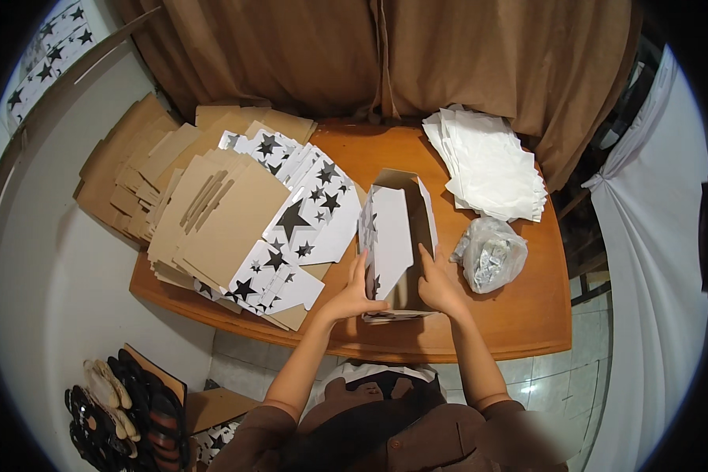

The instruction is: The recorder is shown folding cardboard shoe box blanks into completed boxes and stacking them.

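An open cardboard box (389, 224), white with black stars outside and brown inside, stands in front of me on the wooden table. A white flap slants into its opening. My left hand (355, 295) grips the near left corner, its fingers along the outer wall and the thumb across the near edge. On the opposite side my right hand (440, 287) holds the right wall, its index finger pointing up along the edge. Part of the box's near end is hidden by my hands.
Flat star-printed box blanks (307, 212) and brown cardboard sheets (224, 208) are piled on the left. White paper sheets (492, 161) lie at the back right, with a clear plastic bag (492, 256) nearer me. Several sandals (122, 401) rest at lower left. A brown curtain (377, 59) hangs behind the table.
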`<state>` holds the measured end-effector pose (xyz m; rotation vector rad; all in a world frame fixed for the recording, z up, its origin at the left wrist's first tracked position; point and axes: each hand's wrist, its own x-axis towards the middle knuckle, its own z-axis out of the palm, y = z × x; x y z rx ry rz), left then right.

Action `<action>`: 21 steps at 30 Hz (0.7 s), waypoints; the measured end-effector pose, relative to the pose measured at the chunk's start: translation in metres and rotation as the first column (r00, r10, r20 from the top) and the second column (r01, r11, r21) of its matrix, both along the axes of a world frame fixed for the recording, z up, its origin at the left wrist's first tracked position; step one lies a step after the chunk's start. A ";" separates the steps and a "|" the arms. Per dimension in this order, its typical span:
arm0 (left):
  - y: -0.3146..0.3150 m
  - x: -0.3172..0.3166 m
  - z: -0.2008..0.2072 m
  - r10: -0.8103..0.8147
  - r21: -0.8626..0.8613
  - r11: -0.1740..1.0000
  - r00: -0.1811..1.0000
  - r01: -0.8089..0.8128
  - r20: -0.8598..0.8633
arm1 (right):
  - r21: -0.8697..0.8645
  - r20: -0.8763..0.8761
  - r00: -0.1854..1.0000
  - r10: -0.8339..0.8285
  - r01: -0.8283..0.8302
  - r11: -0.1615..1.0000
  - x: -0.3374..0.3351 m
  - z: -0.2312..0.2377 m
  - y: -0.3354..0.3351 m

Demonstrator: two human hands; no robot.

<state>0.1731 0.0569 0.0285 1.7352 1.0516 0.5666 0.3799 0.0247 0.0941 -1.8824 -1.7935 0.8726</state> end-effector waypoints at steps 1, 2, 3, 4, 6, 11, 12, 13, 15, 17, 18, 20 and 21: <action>0.000 0.004 -0.007 -0.027 0.005 1.000 0.999 0.027 0.039 | -0.012 -0.032 0.999 -0.013 0.012 1.000 0.000 -0.005 -0.001; 0.000 0.007 -0.013 -0.053 0.012 0.999 0.995 0.053 0.078 | -0.012 -0.029 0.999 -0.019 0.019 1.000 0.001 -0.013 -0.003; -0.004 0.011 -0.020 -0.049 0.079 0.996 0.992 0.040 0.118 | 0.035 -0.075 0.997 -0.017 0.019 0.999 0.001 -0.021 -0.005; -0.007 0.013 -0.026 -0.056 0.079 0.996 0.991 0.047 0.120 | 0.084 -0.121 0.993 -0.010 0.020 0.996 0.001 -0.028 -0.007; -0.015 0.013 -0.036 0.027 0.022 0.999 0.956 -0.035 0.291 | 0.108 -0.175 0.984 -0.018 0.037 0.993 0.000 -0.032 -0.011; -0.026 0.000 -0.051 0.031 -0.029 0.999 0.942 -0.023 0.333 | 0.126 -0.093 0.995 0.047 -0.035 0.991 -0.011 -0.043 -0.018; -0.027 -0.003 -0.055 0.062 -0.116 0.993 0.946 -0.026 0.317 | 0.127 -0.094 0.994 0.048 -0.036 0.991 -0.016 -0.043 -0.019; -0.028 -0.007 -0.059 0.091 -0.202 0.979 0.950 -0.031 0.298 | 0.094 0.007 0.997 0.078 -0.079 0.992 -0.023 -0.041 -0.020; -0.027 -0.015 -0.064 0.059 -0.195 0.981 0.962 -0.006 0.265 | 0.098 0.155 0.982 0.110 -0.126 0.987 -0.029 -0.045 -0.022; -0.029 -0.021 -0.066 0.022 -0.191 0.981 0.972 0.024 0.232 | 0.080 0.170 0.978 0.123 -0.138 0.987 -0.028 -0.046 -0.024; -0.028 -0.024 -0.063 -0.022 -0.190 0.980 0.978 0.062 0.206 | 0.068 0.185 0.973 0.140 -0.154 0.986 -0.029 -0.043 -0.022; -0.026 -0.023 -0.059 -0.068 -0.189 0.977 0.982 0.101 0.177 | 0.072 0.199 0.970 0.137 -0.154 0.985 -0.029 -0.041 -0.021; -0.027 -0.017 -0.058 0.070 -0.285 0.959 0.963 0.007 0.259 | 0.074 0.214 0.967 0.140 -0.158 0.985 -0.029 -0.042 -0.021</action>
